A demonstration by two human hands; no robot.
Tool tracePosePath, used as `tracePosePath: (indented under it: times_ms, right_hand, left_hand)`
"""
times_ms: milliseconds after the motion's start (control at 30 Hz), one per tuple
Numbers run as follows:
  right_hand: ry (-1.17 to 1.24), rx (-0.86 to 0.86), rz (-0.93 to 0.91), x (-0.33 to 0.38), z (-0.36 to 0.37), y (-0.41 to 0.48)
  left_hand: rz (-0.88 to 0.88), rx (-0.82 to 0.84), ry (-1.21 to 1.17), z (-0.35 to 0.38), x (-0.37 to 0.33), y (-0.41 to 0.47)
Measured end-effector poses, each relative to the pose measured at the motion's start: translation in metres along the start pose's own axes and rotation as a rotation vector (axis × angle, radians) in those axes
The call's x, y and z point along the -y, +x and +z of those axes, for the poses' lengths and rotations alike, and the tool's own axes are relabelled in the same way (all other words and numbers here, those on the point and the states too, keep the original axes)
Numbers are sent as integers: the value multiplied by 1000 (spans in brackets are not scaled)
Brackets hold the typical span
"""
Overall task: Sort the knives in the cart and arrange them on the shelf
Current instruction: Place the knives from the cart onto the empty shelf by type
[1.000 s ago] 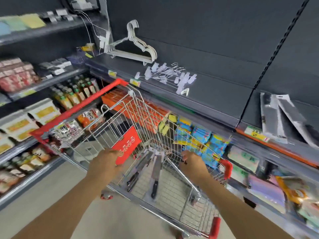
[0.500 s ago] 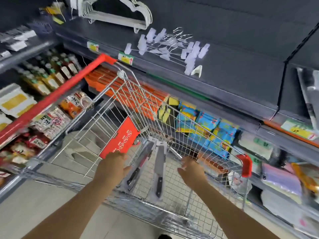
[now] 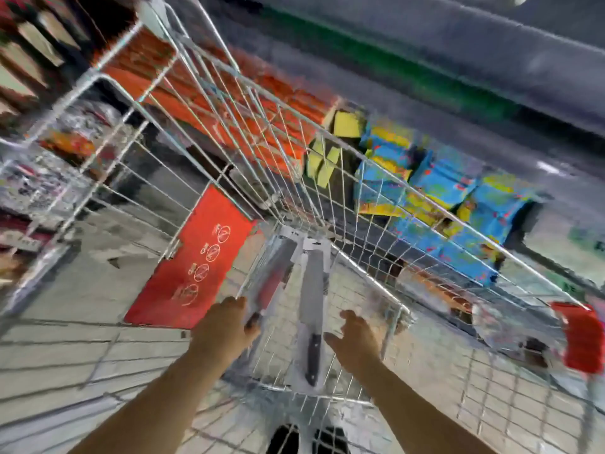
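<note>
Wire cart (image 3: 376, 198) seen from above, heavy blur; two packaged knives lie lengthwise on the cart floor, side by side, handles toward the person; left knife (image 3: 273, 273) is in a clear pack with some red showing, its blade end up against the far corner of the basket; right knife (image 3: 311, 309) has a grey blade and a black handle, on a white card, just beside the left one; left hand (image 3: 226, 329) has its fingers curled over the near end of the left knife pack, gripping it by the handle end; right hand (image 3: 357, 339) is spread wide, fingers straight and apart, holding nothing, just beside the right knife's handle; can't tell if the thumb touches the card; red sign (image 3: 193, 267) hangs on the inner left wall of the cart; red corner cap (image 3: 582, 335) on the cart rim at far right; dark shelf (image 3: 425, 60) runs behind the cart; blue packets (image 3: 458, 198) and orange packs (image 3: 203, 93) show through the wires below it.
</note>
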State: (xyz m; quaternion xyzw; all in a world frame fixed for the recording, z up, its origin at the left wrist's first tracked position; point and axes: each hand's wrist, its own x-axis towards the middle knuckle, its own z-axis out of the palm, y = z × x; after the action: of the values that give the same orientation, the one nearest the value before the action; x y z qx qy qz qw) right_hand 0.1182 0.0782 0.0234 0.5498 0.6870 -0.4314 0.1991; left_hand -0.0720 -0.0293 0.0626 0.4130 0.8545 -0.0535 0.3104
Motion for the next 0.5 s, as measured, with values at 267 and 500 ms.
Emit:
tracePosePath:
  times_ms: [267,500]
  right_hand:
    - [82,-19,142,-9,71,61]
    - [66,-100,194,-18,106,71]
  left_hand:
    - [-51,132,81,76,18,70]
    - [-171,114,124,118,31,81]
